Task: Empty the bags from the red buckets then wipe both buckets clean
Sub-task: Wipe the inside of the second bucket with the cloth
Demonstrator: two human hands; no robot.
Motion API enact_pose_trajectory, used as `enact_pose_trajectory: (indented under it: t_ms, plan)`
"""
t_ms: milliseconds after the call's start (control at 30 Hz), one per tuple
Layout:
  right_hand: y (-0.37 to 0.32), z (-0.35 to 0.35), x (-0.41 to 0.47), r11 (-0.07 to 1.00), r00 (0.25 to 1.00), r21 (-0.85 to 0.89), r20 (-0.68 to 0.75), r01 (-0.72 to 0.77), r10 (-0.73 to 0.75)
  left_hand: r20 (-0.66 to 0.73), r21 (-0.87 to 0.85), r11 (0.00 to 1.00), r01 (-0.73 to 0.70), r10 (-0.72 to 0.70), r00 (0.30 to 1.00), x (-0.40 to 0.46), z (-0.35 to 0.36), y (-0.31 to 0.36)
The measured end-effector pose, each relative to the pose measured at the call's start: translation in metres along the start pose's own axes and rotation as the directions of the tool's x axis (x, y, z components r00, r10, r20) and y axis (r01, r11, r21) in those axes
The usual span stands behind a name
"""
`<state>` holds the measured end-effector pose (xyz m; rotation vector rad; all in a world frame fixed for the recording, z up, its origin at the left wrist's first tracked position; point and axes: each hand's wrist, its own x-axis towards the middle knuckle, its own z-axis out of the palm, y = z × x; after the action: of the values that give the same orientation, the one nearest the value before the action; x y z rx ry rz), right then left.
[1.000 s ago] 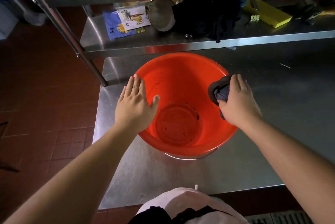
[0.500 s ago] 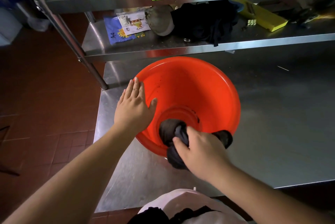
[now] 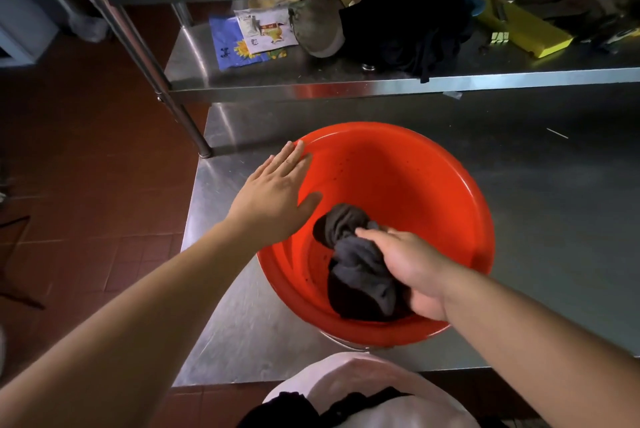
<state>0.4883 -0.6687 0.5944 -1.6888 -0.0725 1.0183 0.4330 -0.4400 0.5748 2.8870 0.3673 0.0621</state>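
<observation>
Your right hand (image 3: 412,265) is down inside the red bucket (image 3: 433,192), fingers bunched on a dark cloth (image 3: 356,265) and pressing it to the near inner wall. How tightly they curl round it you cannot tell; most of the cloth spills out left of the hand, toward the bucket floor.

Your left hand (image 3: 273,199) lies flat on the far-left rim, fingers straight and together, thumb spread onto the inner wall, steadying. The bucket sits on the steel table (image 3: 554,220), tilted toward you by the look of it.

Progress: no bags in this bucket, so emptying looks done here. Wiping is under way. Dark specks show on the wall beyond your left thumb and left of the cloth, so more passes are needed. No second bucket in view; its state is unknown.
</observation>
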Motion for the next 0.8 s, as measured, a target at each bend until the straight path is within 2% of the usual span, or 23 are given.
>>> enact_pose_trajectory:
  t_ms: [100, 167, 233, 300, 333, 400, 633, 700, 733, 800]
  plan:
    - [-0.005, -0.018, -0.003, 0.979, 0.992, 0.195, 0.125, -0.056, 0.032, -0.041, -0.065, 0.998, 0.026, -0.029, 0.999, -0.004, -0.006, 0.001]
    - [-0.004, -0.024, -0.007, 0.988, 0.976, 0.153, 0.218, -0.037, 0.003, -0.077, -0.060, 0.996, 0.065, -0.070, 0.995, -0.018, -0.008, 0.003]
    - [-0.001, -0.025, -0.010, 0.996, 0.962, -0.017, 0.262, 0.087, -0.080, -0.062, -0.101, 0.988, 0.114, -0.120, 0.991, -0.034, -0.005, 0.010]
    - [0.003, -0.021, -0.010, 0.929, 0.927, -0.280, 0.349, 0.243, -0.137, -0.021, -0.142, 0.976, 0.164, -0.168, 0.985, -0.044, -0.001, 0.019]
    - [0.004, -0.017, -0.009, 0.868, 0.901, -0.401, 0.419, 0.292, -0.109, -0.017, -0.155, 0.969, 0.191, -0.196, 0.981, -0.045, 0.001, 0.022]
    - [0.009, -0.008, -0.003, 0.775, 0.850, -0.555, 0.525, 0.302, 0.045, -0.025, -0.168, 0.957, 0.237, -0.244, 0.969, -0.042, 0.002, 0.024]
    - [0.025, 0.019, 0.040, 0.725, 0.791, -0.688, 0.460, 0.031, 0.403, -0.026, -0.113, 0.955, 0.274, -0.278, 0.960, -0.040, 0.005, 0.030]
    - [0.033, 0.030, 0.060, 0.629, 0.777, -0.777, 0.416, 0.033, 0.473, -0.043, -0.091, 0.956, 0.278, -0.282, 0.958, -0.039, 0.005, 0.032]
    - [0.041, 0.034, 0.071, 0.549, 0.796, -0.831, 0.389, 0.087, 0.463, -0.038, -0.084, 0.955, 0.284, -0.288, 0.957, -0.039, 0.004, 0.033]
    - [0.053, 0.041, 0.091, 0.479, 0.804, -0.873, 0.348, 0.091, 0.481, -0.047, -0.082, 0.956, 0.281, -0.285, 0.957, -0.038, 0.000, 0.034]
